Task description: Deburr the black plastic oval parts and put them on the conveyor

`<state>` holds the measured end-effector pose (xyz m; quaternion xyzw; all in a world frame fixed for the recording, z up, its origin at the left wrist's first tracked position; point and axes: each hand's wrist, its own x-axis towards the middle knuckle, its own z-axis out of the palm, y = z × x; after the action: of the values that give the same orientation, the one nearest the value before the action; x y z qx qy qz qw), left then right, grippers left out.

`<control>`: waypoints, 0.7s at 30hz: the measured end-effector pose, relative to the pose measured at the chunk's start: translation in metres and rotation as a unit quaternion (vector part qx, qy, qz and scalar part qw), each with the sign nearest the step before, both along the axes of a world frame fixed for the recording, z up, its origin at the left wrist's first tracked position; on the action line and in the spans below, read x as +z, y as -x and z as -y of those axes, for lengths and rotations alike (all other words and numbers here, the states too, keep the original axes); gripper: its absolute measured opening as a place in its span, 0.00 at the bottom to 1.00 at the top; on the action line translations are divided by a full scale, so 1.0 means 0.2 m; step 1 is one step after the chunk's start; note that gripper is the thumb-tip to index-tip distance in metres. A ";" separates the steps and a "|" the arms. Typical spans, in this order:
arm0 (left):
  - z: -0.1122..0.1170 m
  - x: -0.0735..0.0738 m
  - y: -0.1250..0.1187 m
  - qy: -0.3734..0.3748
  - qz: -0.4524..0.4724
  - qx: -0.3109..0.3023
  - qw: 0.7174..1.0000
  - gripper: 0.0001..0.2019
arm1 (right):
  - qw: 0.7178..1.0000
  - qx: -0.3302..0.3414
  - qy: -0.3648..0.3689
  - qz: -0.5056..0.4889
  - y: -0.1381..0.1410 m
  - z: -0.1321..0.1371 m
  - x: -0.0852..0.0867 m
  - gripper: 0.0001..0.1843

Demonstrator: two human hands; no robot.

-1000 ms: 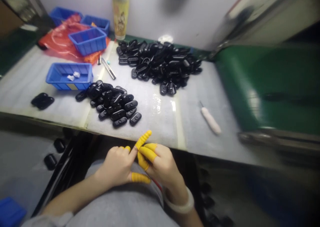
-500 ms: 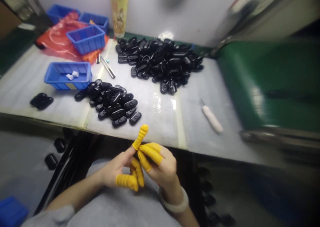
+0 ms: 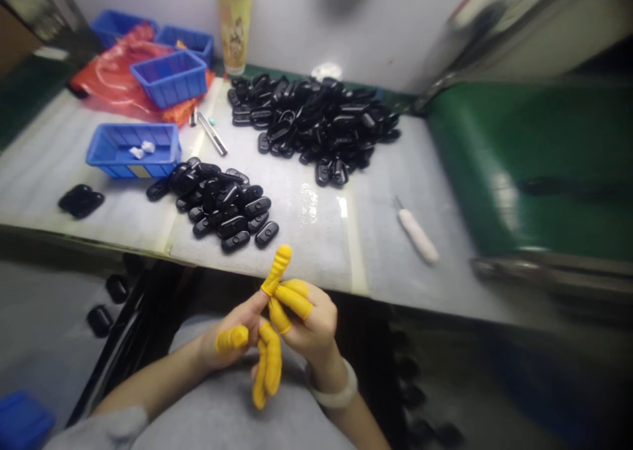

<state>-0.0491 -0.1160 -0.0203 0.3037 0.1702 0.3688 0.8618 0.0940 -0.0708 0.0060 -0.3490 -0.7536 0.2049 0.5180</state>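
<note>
Yellow finger cots cover the fingertips of both hands. My left hand (image 3: 247, 321) is held over my lap, its index finger stretched up, its thumb apart and its other fingers bent downward. The yellow finger cot (image 3: 277, 268) on that index finger looks wrinkled. With thumb and fingers pinched together, my right hand (image 3: 314, 321) grips the rim of this cot from the right. Past the table's front edge, nearest to the hands, lies a smaller pile of glossy black oval plastic parts (image 3: 222, 202).
A large heap of black parts (image 3: 316, 117) lies farther back. A white-handled tool (image 3: 418, 235) rests at right, beside a green belt surface (image 3: 534, 173). At left are a blue bin (image 3: 133, 166), a utility knife (image 3: 212, 133), a red plastic bag (image 3: 106, 80) and a yellow cup (image 3: 235, 28).
My left thumb has drawn back to the left and the bent fingers have spread lower. My right hand has shifted slightly left, its pinch still at the index finger cot.
</note>
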 end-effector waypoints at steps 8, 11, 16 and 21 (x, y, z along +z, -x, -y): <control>-0.02 0.03 0.01 -0.064 -0.151 0.024 0.986 0.50 | 0.995 0.089 0.035 -0.028 0.00 0.02 0.01 0.05; -0.05 0.12 0.04 -0.157 -0.274 0.047 0.948 0.41 | 0.997 0.081 -0.002 0.011 -0.02 0.02 0.03 0.07; -0.06 0.17 0.05 -0.256 -0.426 0.056 0.866 0.44 | 0.998 0.038 -0.004 0.049 -0.04 0.00 0.05 0.06; -0.05 0.14 0.04 -0.321 -0.492 0.051 0.808 0.48 | 0.990 0.023 0.020 0.141 -0.06 0.02 0.09 0.08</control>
<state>-0.0563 -0.1069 0.0079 0.6948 0.4587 0.2464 0.4961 0.1069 -0.0740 0.0242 -0.3670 -0.8226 0.1811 0.3948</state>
